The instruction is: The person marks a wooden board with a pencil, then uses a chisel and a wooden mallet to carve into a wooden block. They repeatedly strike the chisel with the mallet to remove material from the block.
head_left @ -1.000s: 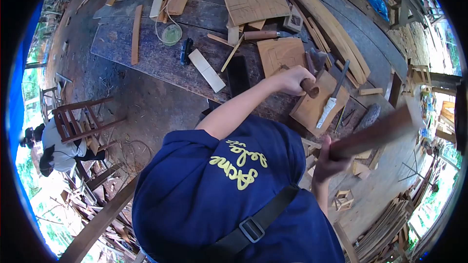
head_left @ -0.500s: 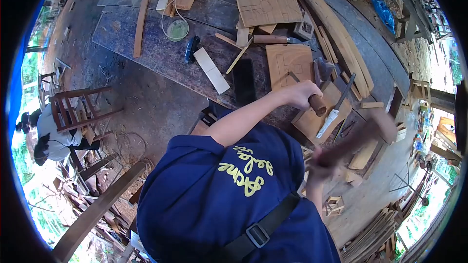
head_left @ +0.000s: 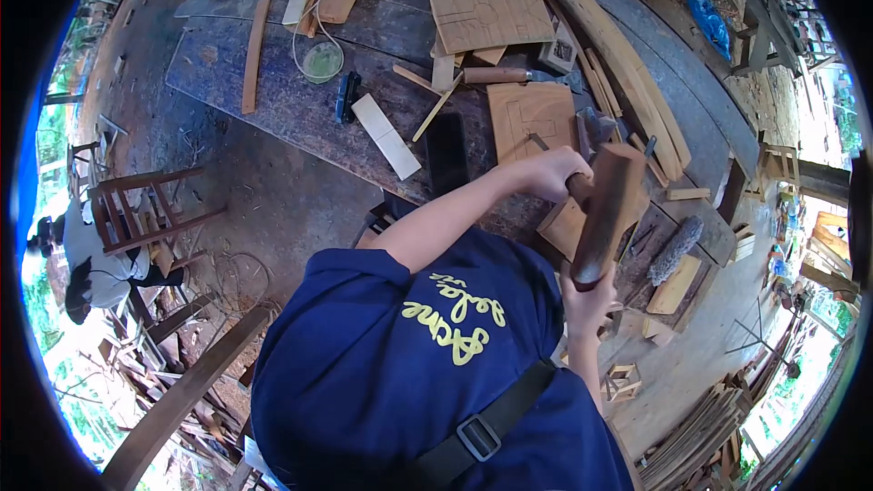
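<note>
My left hand (head_left: 555,173) is wrapped around the handle of a chisel (head_left: 578,187), its blade slanting away past my knuckles onto a line-marked board (head_left: 532,114), which lies on the table (head_left: 300,123) just beyond that hand; my right hand (head_left: 588,302), lower and nearer my body, grips a wooden mallet (head_left: 607,214); half a second ago the mallet was a blur out to the right of both hands, and now it has swung in close beside my left hand, overlapping the end of the chisel's handle; whether they touch I cannot tell, but I judge this to be the striking part of a blow, with the chisel held in line for it; a second board (head_left: 560,227) sits just below my left hand, partly behind the mallet; a dark flat slab (head_left: 446,153) lies to that hand's left.
</note>
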`<action>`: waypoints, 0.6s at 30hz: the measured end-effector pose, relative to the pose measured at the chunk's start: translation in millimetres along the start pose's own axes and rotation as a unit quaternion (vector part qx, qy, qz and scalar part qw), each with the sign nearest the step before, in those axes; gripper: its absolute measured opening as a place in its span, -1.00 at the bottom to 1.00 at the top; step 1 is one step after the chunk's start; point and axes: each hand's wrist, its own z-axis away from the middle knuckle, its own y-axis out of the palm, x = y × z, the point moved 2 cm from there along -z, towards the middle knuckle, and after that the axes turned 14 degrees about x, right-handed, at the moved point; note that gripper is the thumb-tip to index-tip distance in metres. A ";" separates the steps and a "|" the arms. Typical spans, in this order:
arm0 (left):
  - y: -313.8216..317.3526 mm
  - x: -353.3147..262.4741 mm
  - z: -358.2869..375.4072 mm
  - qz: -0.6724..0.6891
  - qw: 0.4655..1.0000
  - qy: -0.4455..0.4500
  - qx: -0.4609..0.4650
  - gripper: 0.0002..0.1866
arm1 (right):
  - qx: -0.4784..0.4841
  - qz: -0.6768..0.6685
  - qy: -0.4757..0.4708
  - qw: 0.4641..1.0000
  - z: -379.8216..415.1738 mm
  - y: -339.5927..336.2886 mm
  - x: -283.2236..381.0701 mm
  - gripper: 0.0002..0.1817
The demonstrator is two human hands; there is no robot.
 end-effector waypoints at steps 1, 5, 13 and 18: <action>1.5 0.2 0.7 -0.004 1.000 0.014 -0.008 -0.80 | -0.022 0.021 0.017 0.999 2.2 0.3 -4.0 -0.53; -1.7 -1.0 0.7 -0.031 1.000 -0.002 0.001 -0.80 | -0.098 0.081 -0.030 0.991 2.4 -38.1 22.7 -0.53; -5.8 5.3 -3.9 0.041 0.999 0.007 -0.029 -0.79 | -0.025 0.066 -0.014 0.997 -1.0 2.9 -12.7 -0.56; -12.5 -5.7 -2.1 0.023 1.000 0.005 -0.004 -0.80 | -0.110 0.087 -0.048 0.989 4.1 -27.3 12.7 -0.47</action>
